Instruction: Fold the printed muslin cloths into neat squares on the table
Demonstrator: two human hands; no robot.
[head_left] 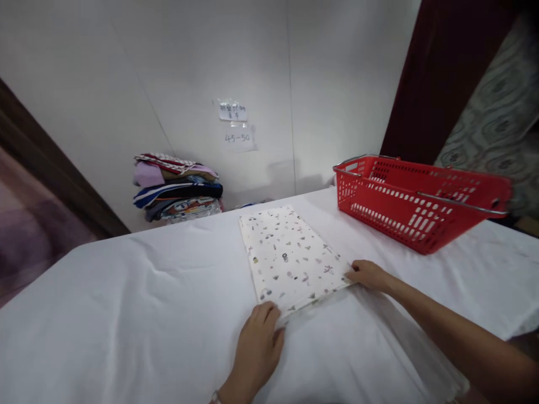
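Cloth point(290, 252), patterned: our left hand point(261, 342) and right hand point(370, 275) pinch its near corners; uneven pulling could skew it.

Tabletop point(138, 314) free leftward; red basket point(391, 207) obstructs right.

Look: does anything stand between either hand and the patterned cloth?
Nothing solid visibly does: the left hand and right hand are at the near corners of the patterned cloth. A see-through layer seems to show along its near edge; I cannot tell whether it lies between. The red basket stands aside.
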